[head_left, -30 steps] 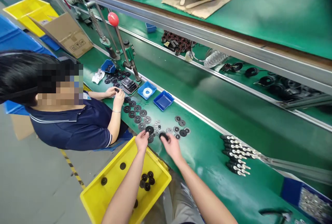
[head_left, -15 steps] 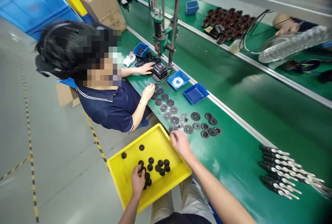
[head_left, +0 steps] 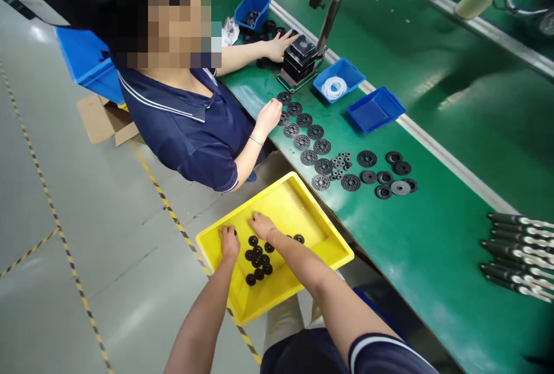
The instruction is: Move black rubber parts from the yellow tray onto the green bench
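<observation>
In the yellow tray (head_left: 320, 206), my left hand (head_left: 229, 242) is at the left side with its fingers curled, and a dark edge of a black disc shows at the fingertips. My right hand (head_left: 262, 226) reaches into the tray beside it, fingers bent down and together; what lies under them is hidden. Several small black discs with centre holes (head_left: 257, 260) lie in a cluster just below the hands. A few more discs (head_left: 298, 239) sit to the right, partly behind my right forearm.
A co-worker (head_left: 182, 126) sits at the green bench (head_left: 415, 247), hands near a black press fixture (head_left: 299, 58). Ribbed black discs (head_left: 321, 146) lie in rows, with small rings (head_left: 341, 163) beside them. Blue bins (head_left: 376, 109) and metal shafts (head_left: 515, 253) are on the bench.
My right hand has moved from the bench edge into the tray. My left hand has left the disc cluster for the tray's left side. The view has shifted closer.
</observation>
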### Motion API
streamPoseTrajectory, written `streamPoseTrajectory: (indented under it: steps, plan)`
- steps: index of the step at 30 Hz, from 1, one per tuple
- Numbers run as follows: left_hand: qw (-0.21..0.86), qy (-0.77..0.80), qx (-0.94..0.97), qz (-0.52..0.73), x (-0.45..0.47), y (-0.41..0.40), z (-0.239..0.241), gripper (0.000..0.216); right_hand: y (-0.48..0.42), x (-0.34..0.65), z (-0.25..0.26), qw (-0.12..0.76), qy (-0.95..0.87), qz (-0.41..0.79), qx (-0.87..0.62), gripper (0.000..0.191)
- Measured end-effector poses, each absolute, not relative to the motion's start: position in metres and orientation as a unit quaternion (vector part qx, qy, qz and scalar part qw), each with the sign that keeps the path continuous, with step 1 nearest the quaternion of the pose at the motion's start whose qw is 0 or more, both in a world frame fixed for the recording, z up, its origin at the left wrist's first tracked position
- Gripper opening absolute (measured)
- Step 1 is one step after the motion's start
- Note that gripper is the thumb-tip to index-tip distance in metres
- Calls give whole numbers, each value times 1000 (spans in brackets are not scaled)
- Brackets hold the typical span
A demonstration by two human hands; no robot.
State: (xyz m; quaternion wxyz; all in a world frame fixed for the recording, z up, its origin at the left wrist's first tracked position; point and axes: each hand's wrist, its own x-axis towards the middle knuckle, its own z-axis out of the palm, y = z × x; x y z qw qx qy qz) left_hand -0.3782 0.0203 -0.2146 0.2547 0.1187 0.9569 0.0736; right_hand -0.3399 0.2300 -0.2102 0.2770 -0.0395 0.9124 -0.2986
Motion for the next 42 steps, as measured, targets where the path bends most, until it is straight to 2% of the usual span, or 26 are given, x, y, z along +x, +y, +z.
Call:
streamPoseTrajectory:
  steps: [3,9,15,19,22,26,32,38,42]
  plan:
    - [302,928,188,114,-357,26,-205,34,233,-301,-203,283,913,-282,-87,43]
    - [369,896,216,123,-302,34,-193,83,216,-236,-191,305,924,-222,-56,33]
    - [388,906,130,108,-258,31,-199,80,200,-214,-186,359,903,-238,10,41]
    - [414,889,119,157,-253,23,-195,71,229,-212,-175,325,902,-282,34,41]
    - [425,876,106,203,-254,21,-193,63,263,-211,-172,284,905,-260,182,45]
    - [456,842,50,285,-251,31,-199,66,278,-201,-176,298,852,-245,354,55]
    - [539,729,-122,403,-240,59,-213,88,234,-199,-175,344,811,-324,344,55]
    - [574,629,-249,462,-244,65,-201,86,219,-199,-178,372,770,-383,351,54]
    - [572,603,-299,469,-239,77,-197,95,217,-194,-182,370,731,-427,382,51]
